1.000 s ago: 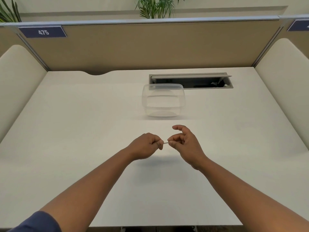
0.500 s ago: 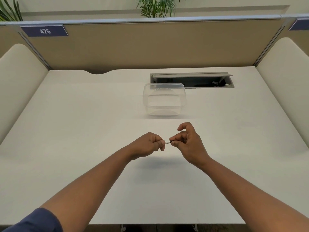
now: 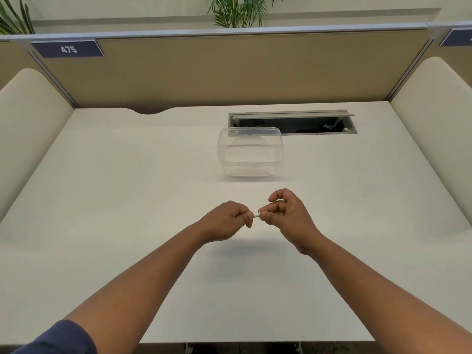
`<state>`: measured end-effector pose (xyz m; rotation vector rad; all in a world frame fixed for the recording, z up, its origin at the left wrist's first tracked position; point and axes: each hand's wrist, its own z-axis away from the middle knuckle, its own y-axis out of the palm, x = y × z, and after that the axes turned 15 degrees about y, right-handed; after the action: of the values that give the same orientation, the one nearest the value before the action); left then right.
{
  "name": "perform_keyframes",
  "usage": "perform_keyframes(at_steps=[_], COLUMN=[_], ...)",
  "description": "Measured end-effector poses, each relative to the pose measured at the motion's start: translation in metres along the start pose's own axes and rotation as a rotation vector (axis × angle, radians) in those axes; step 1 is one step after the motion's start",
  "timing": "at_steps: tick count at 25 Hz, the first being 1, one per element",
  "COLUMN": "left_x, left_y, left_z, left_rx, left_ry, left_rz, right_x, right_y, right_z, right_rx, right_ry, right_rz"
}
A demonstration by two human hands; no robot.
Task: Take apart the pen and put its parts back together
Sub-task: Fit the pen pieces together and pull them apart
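A thin white pen (image 3: pixel 256 215) is held level above the middle of the white desk (image 3: pixel 127 200), and only a short piece of it shows between my two hands. My left hand (image 3: pixel 226 221) is closed in a fist around the pen's left part, which is hidden inside it. My right hand (image 3: pixel 286 215) pinches the pen's right end between thumb and fingertips, with the index finger curled above. The two hands almost touch.
A clear plastic container (image 3: pixel 250 152) stands on the desk just beyond the hands. Behind it is an open cable slot (image 3: pixel 293 122) in the desktop. Tan partition panels (image 3: pixel 229 70) close the back, with cream side panels left and right.
The hands have stayed together on the pen. My right hand's fingers have shifted slightly on the pen's end, and the index finger has lifted a little.
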<state>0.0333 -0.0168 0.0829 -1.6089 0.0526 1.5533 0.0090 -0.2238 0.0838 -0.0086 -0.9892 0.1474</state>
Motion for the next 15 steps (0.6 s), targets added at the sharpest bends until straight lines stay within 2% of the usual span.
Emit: perform_keyframes(at_steps=[3, 10, 15], left_x=[0.0024, 0.0012, -0.0027], left_y=[-0.0053, -0.0054, 0.0016], left_z=[0.0028, 0.0046, 0.0044], left_rx=[0.003, 0.06, -0.019], left_ry=[-0.018, -0.061, -0.044], left_rz=[0.185, 0.339, 0.253], right_x=[-0.0013, -0.0025, -0.0057], right_y=[-0.0018, -0.0037, 0.0048], right_z=[0.0035, 0.0081, 0.0096], right_rx=[-0.005, -0.039, -0.16], right_ry=[-0.109, -0.209, -0.219], right_rz=[0.022, 0.124, 0.146])
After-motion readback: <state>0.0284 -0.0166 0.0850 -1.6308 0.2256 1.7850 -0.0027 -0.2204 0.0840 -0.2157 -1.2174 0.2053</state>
